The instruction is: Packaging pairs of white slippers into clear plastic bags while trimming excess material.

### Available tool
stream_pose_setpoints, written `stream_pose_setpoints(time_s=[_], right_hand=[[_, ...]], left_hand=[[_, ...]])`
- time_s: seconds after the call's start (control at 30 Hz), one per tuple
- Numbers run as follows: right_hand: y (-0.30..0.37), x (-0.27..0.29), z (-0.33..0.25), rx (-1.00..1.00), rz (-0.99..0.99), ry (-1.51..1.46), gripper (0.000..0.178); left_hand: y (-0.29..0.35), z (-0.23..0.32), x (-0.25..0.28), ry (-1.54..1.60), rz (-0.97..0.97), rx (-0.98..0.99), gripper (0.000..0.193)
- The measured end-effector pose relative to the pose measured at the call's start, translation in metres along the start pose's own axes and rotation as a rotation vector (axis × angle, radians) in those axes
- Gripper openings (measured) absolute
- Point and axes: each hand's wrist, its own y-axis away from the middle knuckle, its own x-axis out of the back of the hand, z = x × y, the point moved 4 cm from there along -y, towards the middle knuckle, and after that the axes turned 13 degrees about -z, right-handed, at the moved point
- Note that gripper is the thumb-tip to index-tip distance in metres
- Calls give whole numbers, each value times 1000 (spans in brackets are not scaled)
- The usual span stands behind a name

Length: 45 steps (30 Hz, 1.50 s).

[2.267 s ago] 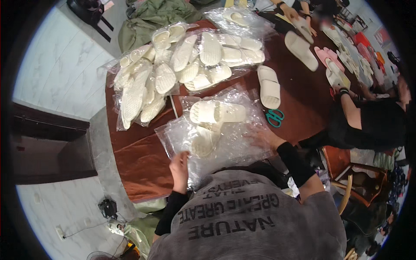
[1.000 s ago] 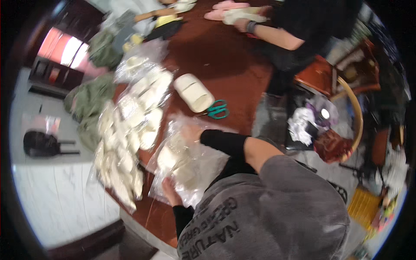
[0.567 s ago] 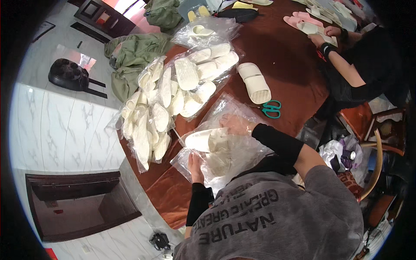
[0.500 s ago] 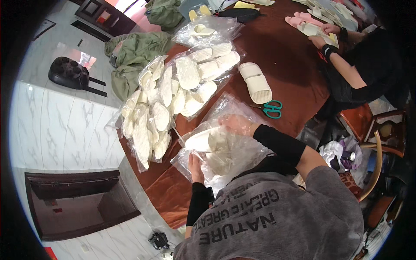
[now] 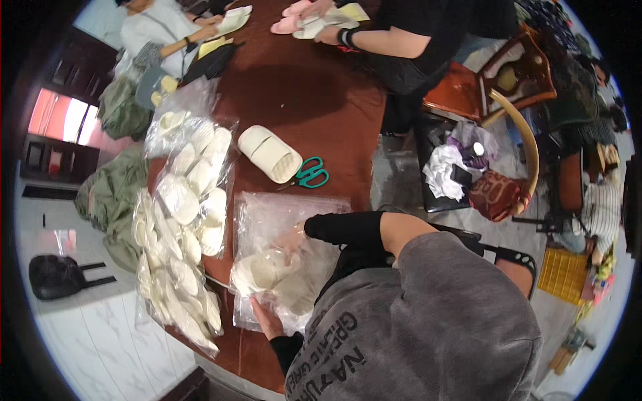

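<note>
A clear plastic bag [image 5: 334,207] lies on the table in front of me with cream slippers [image 5: 264,269] inside it. My left hand [image 5: 269,321] grips the near-left edge of the bag, beside the slippers. Over the bag's middle, by the slippers' far end, is my right hand [image 5: 291,236]; glare and creased film blur its fingers, so their grip is unclear. Just beyond the bag lies an unwrapped pair of cream slippers [image 5: 271,154], one partly over the other. Teal-handled scissors [image 5: 312,174] rest against that pair's right end.
Bagged cream slippers [image 5: 179,200] are heaped along the table's left side. Across the brown tablecloth [image 5: 301,87], one person's hands [image 5: 326,33] handle light slippers near pink ones; another person [image 5: 157,37] holds a slipper at the far left. A wooden chair [image 5: 455,92] stands right.
My view has swung to the right, bringing a second person and more of the room into sight. Both hands stay at the bag, which now lies flatter; my right hand remains over its middle.
</note>
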Motion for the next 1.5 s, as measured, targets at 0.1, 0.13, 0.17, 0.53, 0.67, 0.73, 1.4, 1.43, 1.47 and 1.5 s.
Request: stream_pose_setpoints(time_s=[0.1,0.13,0.17,0.53,0.67,0.73,1.4,1.43,1.47,1.5], right_hand=[[0,-9,1,8,37,103,71],[-4,-2,-6,-19,81,29,73],[-12,3,-26,-31,108,-47,74],[-25,20,33,-49,17,62,81],[-25,22,-29,35,36,69,74],[-14,28,-29,106,1,-8,74],[2,19,13,-375,10,-306,81],[0,20,2,-359,-9,-299,81],[-5,17,-20,-302,-27,-293,79],[0,26,-30,-283,-25,-281,78]], left_hand=[[-1,5,-8,-78,32,20,81],[2,1,1,-74,62,25,82],[14,-4,14,-60,114,28,83],[-1,6,-27,-56,-47,123,70],[30,-9,24,61,124,22,75],[23,-1,31,134,152,-46,77],[78,21,23,-1181,752,-388,63],[84,5,31,-1232,728,-285,66],[97,-19,44,-1267,709,-156,70],[98,-36,50,-1303,663,-55,74]])
